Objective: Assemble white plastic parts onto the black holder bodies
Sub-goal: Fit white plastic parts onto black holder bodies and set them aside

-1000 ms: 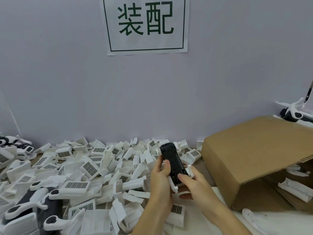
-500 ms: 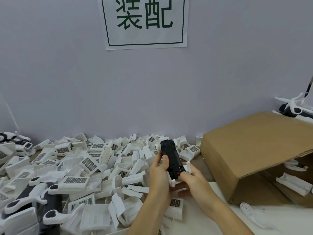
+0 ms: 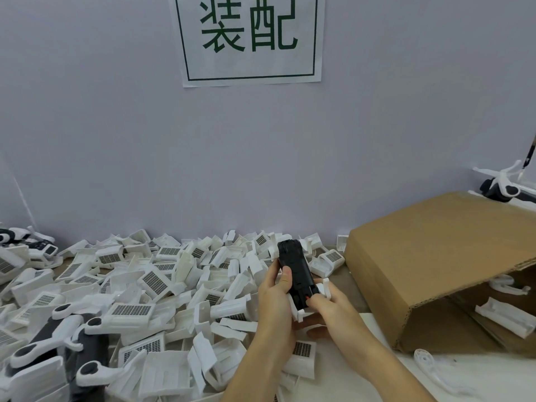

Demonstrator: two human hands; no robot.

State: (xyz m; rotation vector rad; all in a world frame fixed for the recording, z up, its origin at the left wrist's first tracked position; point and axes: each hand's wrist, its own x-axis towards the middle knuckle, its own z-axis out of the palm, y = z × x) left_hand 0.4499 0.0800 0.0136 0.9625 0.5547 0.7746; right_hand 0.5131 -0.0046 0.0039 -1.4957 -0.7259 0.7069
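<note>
Meanwhile, at lower centre, the left hand point(image 3: 275, 303) grips a black holder body point(image 3: 295, 271) while the right hand point(image 3: 330, 306) pinches a white plastic part point(image 3: 324, 287) at its near end; a misaligned push could pop it loose. Right, the tipped cardboard box point(image 3: 435, 256) shelters white pieces.
</note>
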